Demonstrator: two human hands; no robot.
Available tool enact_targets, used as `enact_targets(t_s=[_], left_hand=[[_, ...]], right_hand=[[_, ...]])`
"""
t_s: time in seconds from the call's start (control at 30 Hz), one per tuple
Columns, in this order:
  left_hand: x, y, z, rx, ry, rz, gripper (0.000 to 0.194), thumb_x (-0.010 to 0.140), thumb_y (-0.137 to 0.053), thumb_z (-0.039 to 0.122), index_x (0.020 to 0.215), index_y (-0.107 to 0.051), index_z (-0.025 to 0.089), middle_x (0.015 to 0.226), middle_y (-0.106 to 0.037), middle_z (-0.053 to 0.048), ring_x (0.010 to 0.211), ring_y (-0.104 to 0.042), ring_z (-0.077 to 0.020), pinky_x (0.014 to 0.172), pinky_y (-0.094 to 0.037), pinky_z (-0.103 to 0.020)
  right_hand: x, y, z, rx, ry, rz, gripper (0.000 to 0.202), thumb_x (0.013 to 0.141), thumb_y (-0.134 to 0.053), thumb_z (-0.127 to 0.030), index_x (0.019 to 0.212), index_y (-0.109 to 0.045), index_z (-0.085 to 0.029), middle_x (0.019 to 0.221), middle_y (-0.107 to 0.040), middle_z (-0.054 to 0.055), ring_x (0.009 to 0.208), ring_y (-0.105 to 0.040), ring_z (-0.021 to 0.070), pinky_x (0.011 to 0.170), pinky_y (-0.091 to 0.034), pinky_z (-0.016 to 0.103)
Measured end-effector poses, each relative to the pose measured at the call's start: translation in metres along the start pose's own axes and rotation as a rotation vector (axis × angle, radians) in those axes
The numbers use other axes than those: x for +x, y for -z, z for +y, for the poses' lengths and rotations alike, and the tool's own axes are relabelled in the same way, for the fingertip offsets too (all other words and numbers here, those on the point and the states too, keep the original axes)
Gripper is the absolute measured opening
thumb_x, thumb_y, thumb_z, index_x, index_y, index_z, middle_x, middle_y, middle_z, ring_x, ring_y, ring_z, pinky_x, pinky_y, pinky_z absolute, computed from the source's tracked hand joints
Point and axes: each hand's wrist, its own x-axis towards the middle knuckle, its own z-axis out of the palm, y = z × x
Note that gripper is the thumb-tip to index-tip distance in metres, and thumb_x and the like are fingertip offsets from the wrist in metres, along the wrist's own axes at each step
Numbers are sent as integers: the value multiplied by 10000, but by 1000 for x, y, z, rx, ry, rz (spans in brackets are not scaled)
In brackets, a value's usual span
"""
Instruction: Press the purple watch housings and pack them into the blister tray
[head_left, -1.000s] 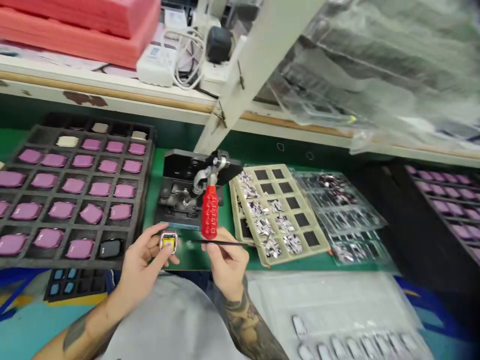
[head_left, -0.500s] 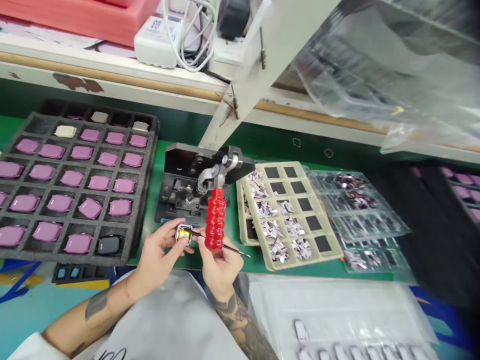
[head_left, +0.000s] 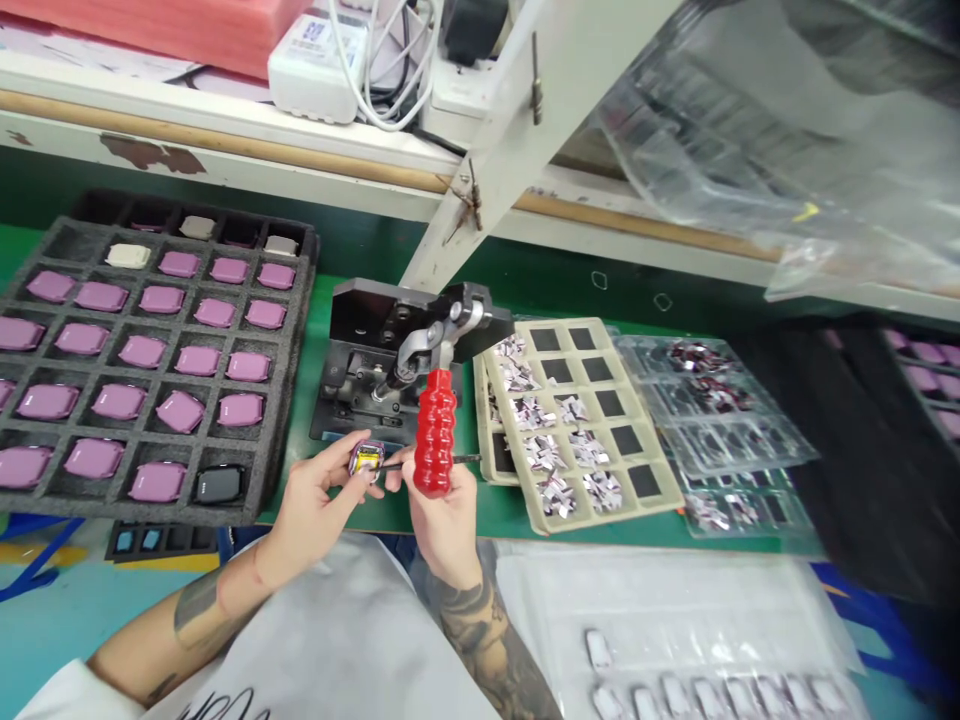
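Both forearms (head_left: 491, 640) (tattooed) reach forward, left grip (head_left: 316, 508) and right grip (head_left: 448, 520) close together, fingers (head_left: 343, 455) bent.

Red handle (head_left: 435, 432) jutting out, gap between clamp (head_left: 345, 385) and tray (head_left: 283, 400)

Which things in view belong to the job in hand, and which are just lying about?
Likely the job:
open case, in left grip
thin dark tool, in right grip
perhaps foam tray of purple cases; red-handled clamp, nearby

Likely lying about:
pink foam, on shelf
white box, on shelf
clear plastic, upper right
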Motion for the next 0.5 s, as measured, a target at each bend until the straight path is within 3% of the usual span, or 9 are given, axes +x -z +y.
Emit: enact_targets(t_s=[0.07, 0.17, 0.27, 0.4, 0.5], left_hand=[[1, -2, 2, -42, 3, 28, 578, 965, -865, 460, 1449, -747, 167, 1192, -863, -148, 895, -850, -255, 710, -681, -306], [3, -8, 9, -108, 22, 78, 626, 931, -892, 515, 1423, -750, 155, 1129, -866, -158, 784, -843, -247, 645, -659, -305], [6, -14, 14, -94, 39, 66, 635, 911, -907, 534, 1389, -761, 143, 1081, -868, -154, 744, -844, -253, 628, -653, -310], [7, -9, 4, -100, 87, 53, 668, 934, -871, 576, 1417, -752, 131, 1034, -875, -139, 797, -858, -290, 708, -695, -372], [8, 3, -10, -109, 149, 113, 710, 958, -834, 606, 1481, -702, 144, 1219, -863, -160, 899, -874, -312, 771, -718, -399]], right_hand=[[-4, 5, -2, 32, 58, -49, 165, 1028, -791, -375, 1050, -778, -212, 984, -812, 87, 774, -791, 208, 705, -695, 363], [-5, 10, -8, 9, 258, 120, 108, 1031, -781, -302, 1126, -788, -253, 1046, -816, 91, 906, -822, 231, 733, -711, 358], [-2, 8, -8, -36, 287, 245, 95, 1022, -796, -288, 1113, -796, -259, 1050, -832, 77, 901, -828, 211, 734, -706, 316], [-1, 17, -4, -7, 151, 164, 126, 1023, -805, -343, 1057, -778, -224, 995, -845, 65, 731, -796, 165, 704, -685, 298], [6, 44, -19, 78, 107, -31, 308, 1013, -797, -499, 969, -712, -206, 857, -810, 49, 590, -713, 145, 574, -619, 278]])
